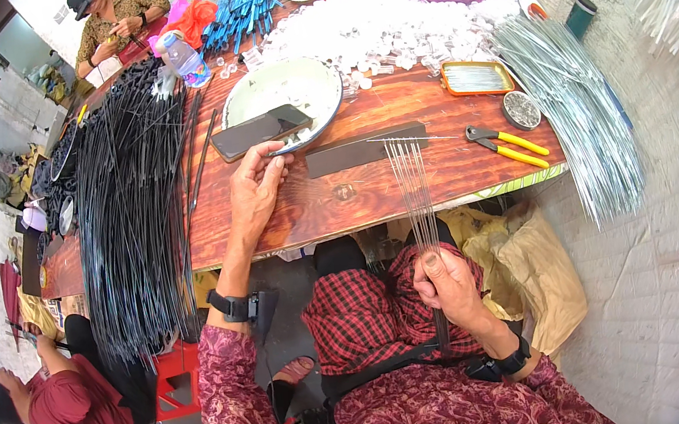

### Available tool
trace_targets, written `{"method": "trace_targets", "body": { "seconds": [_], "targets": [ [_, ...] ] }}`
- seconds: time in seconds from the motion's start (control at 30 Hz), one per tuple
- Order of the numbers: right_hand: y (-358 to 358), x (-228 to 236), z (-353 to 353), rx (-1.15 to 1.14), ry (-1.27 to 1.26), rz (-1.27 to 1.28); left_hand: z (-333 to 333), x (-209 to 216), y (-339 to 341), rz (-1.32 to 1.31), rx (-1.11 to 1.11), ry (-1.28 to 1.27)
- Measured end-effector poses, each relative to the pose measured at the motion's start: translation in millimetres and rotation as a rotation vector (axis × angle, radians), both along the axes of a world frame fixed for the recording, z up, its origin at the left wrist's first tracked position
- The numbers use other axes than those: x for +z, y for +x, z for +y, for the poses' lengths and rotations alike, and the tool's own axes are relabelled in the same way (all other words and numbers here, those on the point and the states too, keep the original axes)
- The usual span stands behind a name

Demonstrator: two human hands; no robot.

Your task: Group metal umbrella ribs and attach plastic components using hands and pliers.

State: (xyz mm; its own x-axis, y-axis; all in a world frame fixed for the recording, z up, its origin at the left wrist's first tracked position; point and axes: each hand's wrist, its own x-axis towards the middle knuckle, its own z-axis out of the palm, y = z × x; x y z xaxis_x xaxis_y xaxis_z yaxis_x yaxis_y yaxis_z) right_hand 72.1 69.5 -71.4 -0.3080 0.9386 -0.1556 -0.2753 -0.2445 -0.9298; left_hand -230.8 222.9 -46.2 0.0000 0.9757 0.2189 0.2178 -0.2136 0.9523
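Note:
My right hand is closed around a bundle of thin metal wires, which stand up from the fist over my lap, their tips fanned slightly above the table edge. My left hand is at the near rim of a pale enamel bowl. Its thumb and fingertips are pinched together; anything between them is too small to make out. A dark smartphone leans against the bowl just beyond the left fingers. A flat dark strip lies between the hands, and a thin wire crosses its right end.
Yellow-handled cutters and a round tin lie right, beside a bundle of silvery wires. Long black strands hang off the table's left. Clear plastic pieces are heaped behind. Other people sit at far left and lower left.

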Motion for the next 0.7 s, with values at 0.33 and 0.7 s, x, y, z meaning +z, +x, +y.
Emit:
{"method": "trace_targets", "body": {
  "seconds": [0.33, 0.7],
  "targets": [
    [3, -2, 4, -0.002, -0.034, 0.0, -28, 9, -46, -0.256, 0.252, -0.207],
    [1, 4, -5, 0.004, 0.01, -0.015, 16, 23, -40, -0.319, 0.224, -0.212]
  ]
}}
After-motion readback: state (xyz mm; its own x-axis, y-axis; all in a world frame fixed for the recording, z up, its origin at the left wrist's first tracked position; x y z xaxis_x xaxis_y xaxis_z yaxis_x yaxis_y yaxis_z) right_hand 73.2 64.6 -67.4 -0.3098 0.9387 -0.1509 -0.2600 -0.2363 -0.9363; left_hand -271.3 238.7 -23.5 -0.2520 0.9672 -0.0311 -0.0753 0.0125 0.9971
